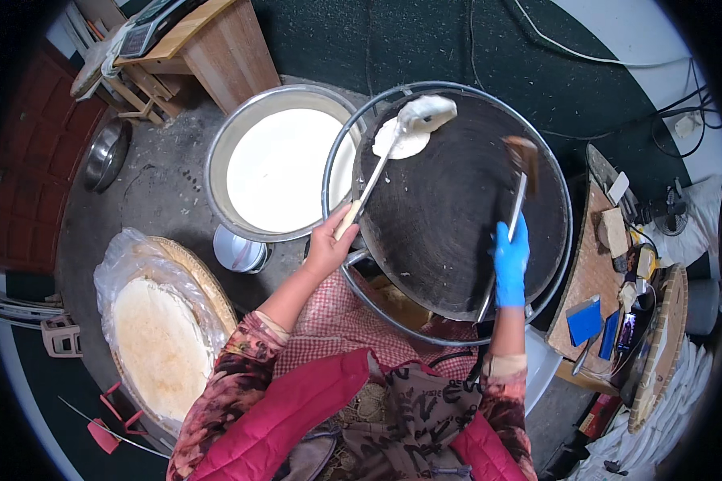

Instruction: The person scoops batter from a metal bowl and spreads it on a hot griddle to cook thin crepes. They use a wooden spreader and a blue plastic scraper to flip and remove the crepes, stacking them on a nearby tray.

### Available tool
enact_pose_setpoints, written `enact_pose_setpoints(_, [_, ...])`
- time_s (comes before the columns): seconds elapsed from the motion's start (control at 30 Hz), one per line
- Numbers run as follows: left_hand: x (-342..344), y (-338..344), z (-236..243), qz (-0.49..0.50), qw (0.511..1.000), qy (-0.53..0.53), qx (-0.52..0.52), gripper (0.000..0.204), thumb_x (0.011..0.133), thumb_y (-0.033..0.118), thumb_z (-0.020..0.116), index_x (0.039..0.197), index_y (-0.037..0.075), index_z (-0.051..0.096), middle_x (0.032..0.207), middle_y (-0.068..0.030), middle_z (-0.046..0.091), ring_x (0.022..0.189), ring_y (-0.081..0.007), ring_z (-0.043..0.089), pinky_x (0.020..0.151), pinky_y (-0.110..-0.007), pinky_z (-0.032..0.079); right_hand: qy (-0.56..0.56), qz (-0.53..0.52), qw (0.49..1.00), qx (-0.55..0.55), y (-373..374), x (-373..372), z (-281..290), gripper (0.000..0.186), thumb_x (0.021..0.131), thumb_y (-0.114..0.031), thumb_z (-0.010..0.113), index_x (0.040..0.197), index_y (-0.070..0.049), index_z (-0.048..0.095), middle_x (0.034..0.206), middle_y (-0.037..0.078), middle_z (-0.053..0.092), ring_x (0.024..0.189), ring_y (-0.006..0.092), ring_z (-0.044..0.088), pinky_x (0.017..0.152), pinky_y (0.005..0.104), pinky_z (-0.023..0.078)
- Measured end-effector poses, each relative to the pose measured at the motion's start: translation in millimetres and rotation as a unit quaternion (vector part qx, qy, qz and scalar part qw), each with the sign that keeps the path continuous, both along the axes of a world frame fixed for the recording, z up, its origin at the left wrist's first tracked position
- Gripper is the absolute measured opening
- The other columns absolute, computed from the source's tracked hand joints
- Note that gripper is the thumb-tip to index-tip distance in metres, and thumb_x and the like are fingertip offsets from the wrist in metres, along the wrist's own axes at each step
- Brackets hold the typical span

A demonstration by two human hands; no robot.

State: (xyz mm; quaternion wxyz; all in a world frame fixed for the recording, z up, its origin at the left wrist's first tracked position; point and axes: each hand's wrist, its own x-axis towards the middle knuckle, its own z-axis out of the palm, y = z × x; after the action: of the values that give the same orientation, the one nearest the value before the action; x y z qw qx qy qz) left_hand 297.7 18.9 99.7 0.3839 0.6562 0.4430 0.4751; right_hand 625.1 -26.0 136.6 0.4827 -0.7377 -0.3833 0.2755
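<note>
My bare left hand (326, 247) is closed round the pale handle of a ladle (427, 114). The ladle's batter-coated bowl is over the far left of a round dark griddle (449, 216). Under and beside that bowl, a small pool of white batter (401, 144) lies on the griddle. In a blue glove, my right hand (511, 264) grips a long metal-handled spreader (519, 200) above the griddle's right side. Its brown head is smeared by motion. To the griddle's left stands a wide metal basin (218, 160) of white batter (285, 172).
A metal ring (568, 240) surrounds the griddle. At left, a stack of pale flatbreads (160, 345) lies partly under clear plastic on a woven tray (204, 280). A white bucket (241, 250) sits below the basin. On the right, a cluttered board (590, 276) holds a blue box (584, 321).
</note>
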Motion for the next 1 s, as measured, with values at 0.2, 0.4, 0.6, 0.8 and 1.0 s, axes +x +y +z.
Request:
enact_pose_setpoints(0.2, [-40.2, 14.5, 22.1, -0.201, 0.616, -0.56, -0.517, 0.044, 0.097, 0.027, 0.033, 0.132, 0.002, 0.03, 0.064, 0.0, 0.044, 0.038, -0.0069, 0.039, 0.03, -0.02, 0.032, -0.292, 0.077, 0.951, -0.067, 107.2, -14.3, 0.9, 0.056, 0.082, -0.02, 0.051, 0.135, -0.017, 0.033, 0.102, 0.026, 0.059, 0.091, 0.0412, 0.058, 0.079, 0.0468, 0.046])
enact_pose_setpoints(0.4, [-96.4, -4.5, 6.4, -0.252, 0.594, -0.595, -0.479, 0.049, 0.097, 0.028, 0.028, 0.136, -0.001, 0.019, 0.066, -0.0061, 0.044, 0.035, -0.0097, 0.04, 0.03, -0.024, 0.034, -0.342, 0.143, 0.915, -0.159, 164.9, -59.2, -4.6, 0.055, 0.077, -0.015, 0.05, 0.131, -0.016, 0.04, 0.098, 0.024, 0.06, 0.088, 0.0399, 0.06, 0.08, 0.0457, 0.046])
enact_pose_setpoints(0.6, [-176.1, -42.9, -28.8, -0.085, 0.727, -0.542, -0.413, 0.044, 0.097, 0.031, 0.033, 0.134, 0.008, 0.03, 0.068, -0.0046, 0.045, 0.036, -0.0089, 0.038, 0.031, -0.022, 0.03, -0.369, 0.292, 0.871, -0.139, 150.3, -111.9, 2.9, 0.049, 0.079, -0.014, 0.048, 0.127, -0.01, 0.043, 0.093, 0.024, 0.061, 0.084, 0.0379, 0.06, 0.078, 0.0452, 0.046])
enact_pose_setpoints(0.8, [-192.7, -34.1, -108.6, 0.195, 0.867, -0.095, -0.45, 0.02, 0.09, 0.024, 0.048, 0.079, 0.008, 0.053, 0.059, -0.003, 0.052, 0.037, -0.0092, 0.045, 0.031, -0.024, 0.034, -0.375, 0.374, 0.832, -0.167, 93.6, -110.6, 33.4, 0.049, 0.081, -0.016, 0.053, 0.129, -0.01, 0.042, 0.09, 0.023, 0.062, 0.082, 0.0379, 0.06, 0.076, 0.0452, 0.047])
enact_pose_setpoints(1.0, [-170.2, -21.1, -121.6, 0.247, 0.876, 0.391, -0.138, 0.03, 0.082, 0.023, 0.058, 0.096, -0.003, 0.057, 0.074, -0.0168, 0.06, 0.066, -0.0351, 0.057, 0.065, -0.042, 0.047, -0.353, 0.376, 0.837, -0.184, 30.6, -84.9, 46.0, 0.051, 0.081, -0.014, 0.054, 0.13, -0.013, 0.042, 0.088, 0.025, 0.06, 0.081, 0.0396, 0.06, 0.073, 0.0453, 0.047])
